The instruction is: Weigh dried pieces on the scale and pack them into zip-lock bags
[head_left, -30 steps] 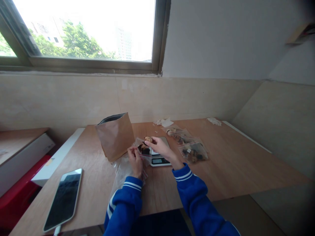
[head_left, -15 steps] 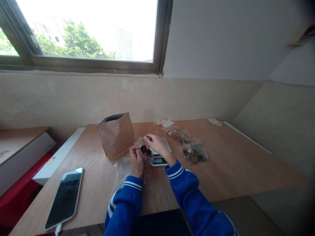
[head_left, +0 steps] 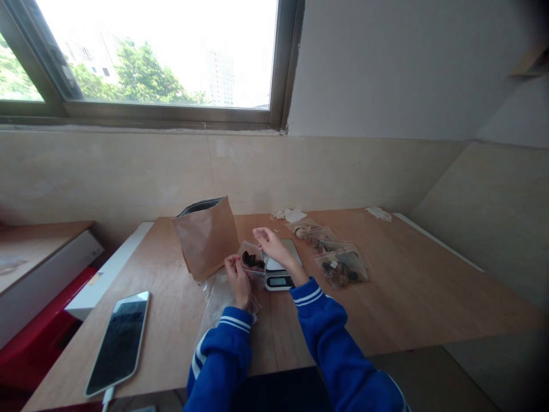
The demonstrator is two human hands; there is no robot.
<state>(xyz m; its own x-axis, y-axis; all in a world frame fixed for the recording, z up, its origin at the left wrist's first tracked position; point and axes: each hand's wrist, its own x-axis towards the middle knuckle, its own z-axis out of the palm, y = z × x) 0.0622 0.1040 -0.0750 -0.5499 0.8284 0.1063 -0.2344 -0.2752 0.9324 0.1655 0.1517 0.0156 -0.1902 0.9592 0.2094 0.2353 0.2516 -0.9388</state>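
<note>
1. Left hand (head_left: 237, 277) pinches small clear bag (head_left: 259, 274) by its left edge; dark pieces (head_left: 252, 261) inside.
2. Bag sits between hands, beside scale (head_left: 293, 250).
3. Right hand (head_left: 273, 246) near bag, fingers curled; cannot tell whether gripping anything.

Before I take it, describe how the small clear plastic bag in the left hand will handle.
The small clear plastic bag is probably floppy, its film see-through and thin-looking. It seems light: the left hand holds it by fingertips. The dark pieces inside, loosely clumped, may shift.

Blackish pieces (head_left: 252, 261), white-striped blue sleeves (head_left: 323, 317), brown bag (head_left: 208, 237)
</note>
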